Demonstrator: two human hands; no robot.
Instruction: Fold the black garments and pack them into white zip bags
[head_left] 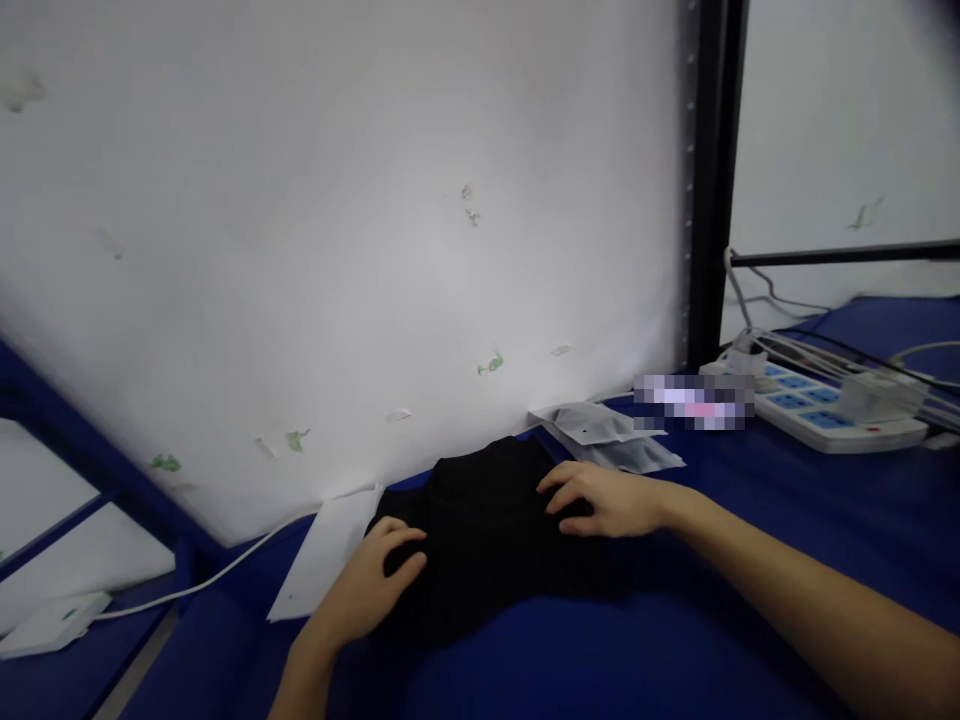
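Note:
A black cloth garment lies spread on the blue tabletop in the head view, its outline uneven; I cannot tell its exact kind. On its left edge rests my left hand, thumb and fingers apart and lightly curved. My right hand lies over the right side of the garment, fingers spread, the tips touching the dark fabric. No fold of cloth shows pinched in either hand.
White paper sheets lie left of the garment. Behind my right hand are grey-white plastic bags and a pixelated item. A power strip with plugs and cables stands far right. A white wall rises behind.

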